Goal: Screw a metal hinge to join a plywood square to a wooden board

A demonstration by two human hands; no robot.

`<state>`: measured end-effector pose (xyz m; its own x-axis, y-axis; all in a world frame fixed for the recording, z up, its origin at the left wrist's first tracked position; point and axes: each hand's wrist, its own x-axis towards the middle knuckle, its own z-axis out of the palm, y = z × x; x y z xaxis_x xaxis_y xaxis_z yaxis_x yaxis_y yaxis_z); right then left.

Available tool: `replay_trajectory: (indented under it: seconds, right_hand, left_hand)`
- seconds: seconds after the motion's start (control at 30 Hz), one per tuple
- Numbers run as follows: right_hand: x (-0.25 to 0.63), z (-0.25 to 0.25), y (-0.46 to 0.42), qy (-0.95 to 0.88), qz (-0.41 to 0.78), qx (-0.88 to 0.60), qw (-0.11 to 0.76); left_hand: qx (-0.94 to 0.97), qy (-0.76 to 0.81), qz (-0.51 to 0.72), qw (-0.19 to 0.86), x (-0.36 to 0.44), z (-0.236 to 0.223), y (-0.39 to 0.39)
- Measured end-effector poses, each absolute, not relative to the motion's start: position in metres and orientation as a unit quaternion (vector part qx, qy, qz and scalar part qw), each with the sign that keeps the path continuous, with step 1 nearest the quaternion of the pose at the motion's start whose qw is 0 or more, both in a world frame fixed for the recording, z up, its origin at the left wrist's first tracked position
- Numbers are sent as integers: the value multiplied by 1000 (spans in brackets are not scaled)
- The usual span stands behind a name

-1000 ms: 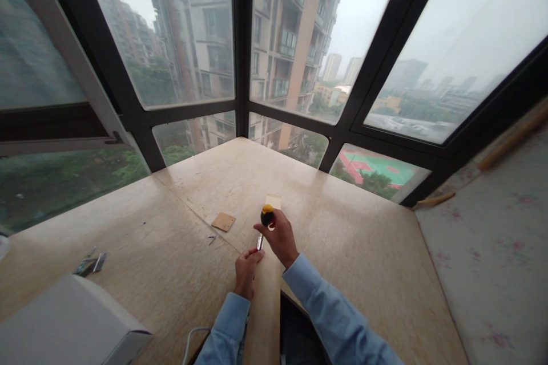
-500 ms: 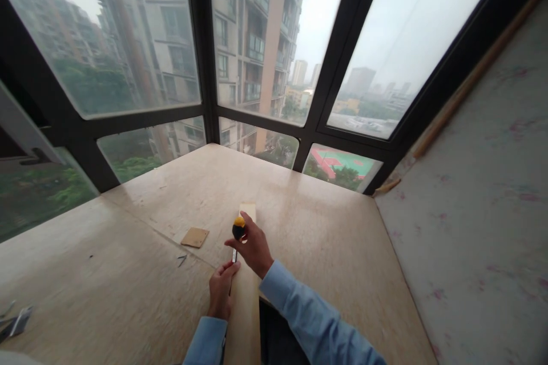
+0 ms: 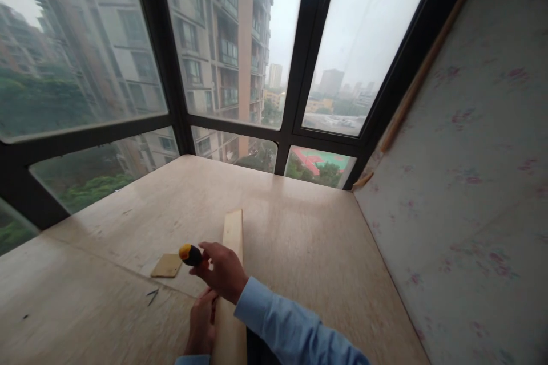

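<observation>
My right hand [image 3: 225,271] is closed around the yellow-and-black handle of a screwdriver [image 3: 189,255], which leans with its butt end up and to the left. The shaft and tip are hidden behind my fingers. Just below, my left hand [image 3: 201,322] is closed at the left side of a long pale wooden board [image 3: 233,234]. Its fingertips are partly covered by my right hand, so what they pinch cannot be made out. The board runs away from me, with its far end past both hands.
A flat tan square piece [image 3: 166,266] lies on the wooden surface [image 3: 299,262] to the left, and some thin screws [image 3: 152,295] lie nearer. A dark speck [image 3: 25,316] sits farther left. Framed windows [image 3: 231,40] bound the back; a flowered wall [image 3: 462,182] rises at the right.
The screwdriver's handle has swung left with my right hand, and its shaft no longer shows. My left hand is now partly behind the right. The view has shifted, moving the scene leftward.
</observation>
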<state>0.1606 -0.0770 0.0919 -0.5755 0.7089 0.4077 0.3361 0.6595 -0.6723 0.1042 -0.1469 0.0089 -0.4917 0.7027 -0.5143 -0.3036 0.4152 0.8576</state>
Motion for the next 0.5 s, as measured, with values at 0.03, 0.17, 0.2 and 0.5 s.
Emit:
replay_trajectory:
  seconds: [0.03, 0.17, 0.2, 0.5]
  right_hand:
    - [160, 94, -77, -854, 258, -309, 329]
    - [155, 98, -77, -882, 207, -315, 284]
    - [154, 97, -77, -883, 204, -315, 281]
    - [154, 90, -71, -855, 261, -354, 276]
  left_hand:
    - [177, 700, 510, 467, 103, 11, -148]
    - [244, 716, 494, 428, 99, 17, -152]
    - [240, 715, 494, 433, 99, 17, -153]
    - [127, 709, 496, 486, 105, -3, -140]
